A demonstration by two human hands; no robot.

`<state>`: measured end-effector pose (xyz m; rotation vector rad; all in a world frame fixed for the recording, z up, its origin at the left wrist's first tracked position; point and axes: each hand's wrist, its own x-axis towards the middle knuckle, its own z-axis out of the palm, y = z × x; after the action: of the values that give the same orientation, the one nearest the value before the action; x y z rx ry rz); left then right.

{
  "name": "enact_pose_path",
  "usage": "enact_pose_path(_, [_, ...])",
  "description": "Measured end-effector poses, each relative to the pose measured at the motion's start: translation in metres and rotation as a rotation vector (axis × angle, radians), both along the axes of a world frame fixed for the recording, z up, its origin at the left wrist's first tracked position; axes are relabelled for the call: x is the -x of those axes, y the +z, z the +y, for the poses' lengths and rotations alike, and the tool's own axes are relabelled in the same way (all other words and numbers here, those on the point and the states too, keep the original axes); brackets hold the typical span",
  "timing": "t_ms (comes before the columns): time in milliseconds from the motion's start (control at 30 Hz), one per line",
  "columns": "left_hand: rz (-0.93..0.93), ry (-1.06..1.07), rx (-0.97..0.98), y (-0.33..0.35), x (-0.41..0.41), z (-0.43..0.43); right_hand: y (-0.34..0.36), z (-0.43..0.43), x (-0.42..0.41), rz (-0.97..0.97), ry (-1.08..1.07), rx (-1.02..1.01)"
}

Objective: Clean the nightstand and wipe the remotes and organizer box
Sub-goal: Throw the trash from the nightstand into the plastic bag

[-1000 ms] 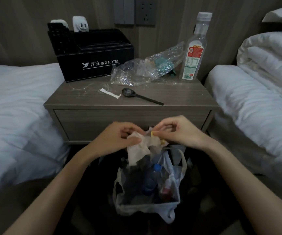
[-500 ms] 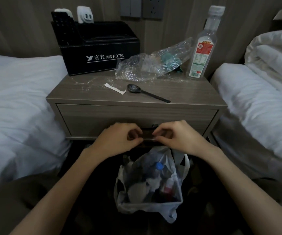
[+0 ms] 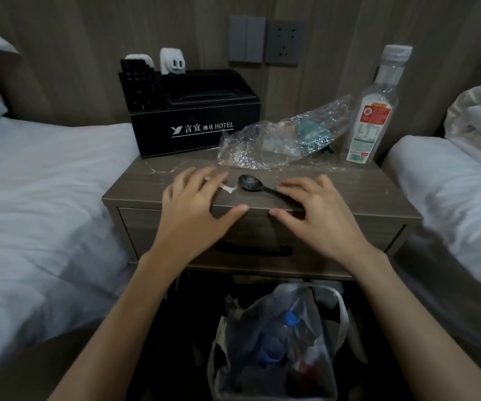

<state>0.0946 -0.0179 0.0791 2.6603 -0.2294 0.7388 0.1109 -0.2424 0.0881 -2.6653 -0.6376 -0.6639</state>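
Nightstand standing between two beds, seen from your head camera. Its wooden top is straight ahead of you, littered with crumbs and not yet wiped.

Your left hand is over the front left of the top, fingers spread and relaxed, grasping nothing. Its fingertips lie over a white paper scrap. Your right hand mirrors it, also released and empty, with its fingers above the handle of a black spoon. Whether either hand touches the surface cannot be told.

The step in hand looks like clearing rubbish before wiping. The next move probably calls for pinching up the thin scrap and lifting the spoon, then dropping both into the lined bin below, between your forearms.

At the back left is the black organizer box, with a dark remote upright in its left slot. A crumpled clear plastic bag and a tall, near-empty bottle fill the back right and would block a cloth. No cloth is in view
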Motion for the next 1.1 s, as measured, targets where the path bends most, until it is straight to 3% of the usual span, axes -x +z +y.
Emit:
enact_pose_path(167, [0.008,-0.040,-0.097,-0.013,-0.004,0.003,-0.009,0.001,0.001,-0.162,-0.020,0.008])
enact_pose_path(533, [-0.218,-0.152,0.118,-0.018,0.004,0.001,-0.016,-0.007,0.011,-0.282,0.055,-0.201])
enact_pose_path(633, [-0.292,-0.143,0.144,-0.014,0.010,-0.001,-0.008,-0.011,0.020,-0.233,0.088,-0.322])
enact_pose_path(767, [-0.399,-0.175,0.386,0.002,0.027,-0.008,-0.003,-0.023,0.033,-0.005,0.125,-0.547])
enact_pose_path(900, [-0.168,-0.265,0.767,0.007,0.045,-0.021,-0.008,-0.037,0.044,0.125,0.125,-0.575])
enact_pose_path(1100, [0.511,-0.336,0.614,-0.054,0.045,-0.030,-0.022,-0.055,0.055,0.218,0.069,-0.397])
